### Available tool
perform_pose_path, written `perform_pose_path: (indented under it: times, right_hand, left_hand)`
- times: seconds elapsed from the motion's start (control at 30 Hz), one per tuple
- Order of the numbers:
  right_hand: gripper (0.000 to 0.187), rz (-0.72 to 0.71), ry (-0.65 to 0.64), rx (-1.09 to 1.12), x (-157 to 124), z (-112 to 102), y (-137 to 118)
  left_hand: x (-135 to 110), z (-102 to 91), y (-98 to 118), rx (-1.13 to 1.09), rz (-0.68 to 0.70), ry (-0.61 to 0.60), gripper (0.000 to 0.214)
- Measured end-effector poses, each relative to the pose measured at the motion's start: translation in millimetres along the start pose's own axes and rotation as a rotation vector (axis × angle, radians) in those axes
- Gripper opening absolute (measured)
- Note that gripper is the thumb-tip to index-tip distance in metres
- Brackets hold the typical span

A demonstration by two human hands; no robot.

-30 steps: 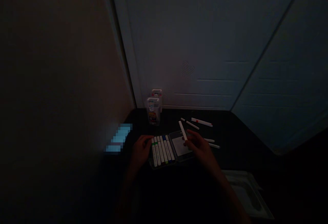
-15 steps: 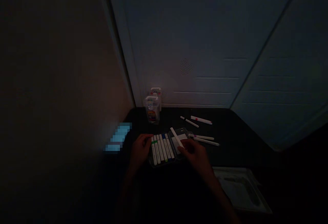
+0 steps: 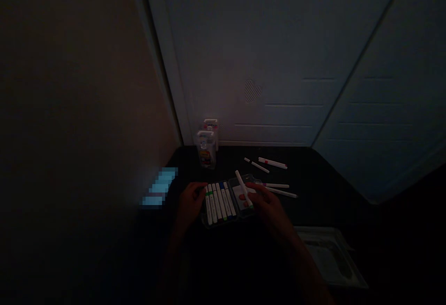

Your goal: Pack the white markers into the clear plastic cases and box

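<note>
An open clear plastic marker case [image 3: 220, 224] lies near the table's front edge. Several white markers [image 3: 218, 205], some with green or blue bands, stand side by side in its left half. My left hand [image 3: 190, 201] is closed on the left side of the case, its fingertips at the upper left corner. In my right hand [image 3: 267, 202], a white marker [image 3: 243, 186] is pinched between thumb and fingers, tilted above the case's right half. A pale paper insert [image 3: 238, 192] shows beneath it. The lower end of this marker looks green.
Loose white markers [image 3: 278, 192] lie right of the case, and others [image 3: 272, 162] farther back on the dark table [image 3: 324, 179]. Two clear containers [image 3: 206, 150] stand at the back left by the wall. A pale tray [image 3: 331, 256] is at the lower right; a pixelated bright patch [image 3: 160, 188] is on the left.
My right hand has turned the held marker more upright and shifted slightly right, showing its green lower end. My left hand stays at the case.
</note>
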State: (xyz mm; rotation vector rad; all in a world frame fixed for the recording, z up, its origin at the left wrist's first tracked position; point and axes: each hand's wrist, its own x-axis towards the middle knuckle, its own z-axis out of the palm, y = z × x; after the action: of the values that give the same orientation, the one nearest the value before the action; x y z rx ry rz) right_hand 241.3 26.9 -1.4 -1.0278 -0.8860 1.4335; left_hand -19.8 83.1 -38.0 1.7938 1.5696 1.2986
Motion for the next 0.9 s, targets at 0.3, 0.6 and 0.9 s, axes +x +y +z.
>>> perform_pose_path:
  times: [0.3,0.6,0.9]
  right_hand:
    - [0.038,0.047,-0.037,0.176,-2,-4,0]
    - [0.041,0.046,-0.053,0.113,-5,2,-1]
    - [0.032,-0.469,0.129,-0.881,3,-1,19]
  left_hand:
    - [1,0.8,-1,-0.013,0.007,0.0,0.029]
    - [0,-0.5,1,-0.005,0.015,0.007,0.028]
    - [1,2.2,-4,0.003,0.016,0.028,0.027]
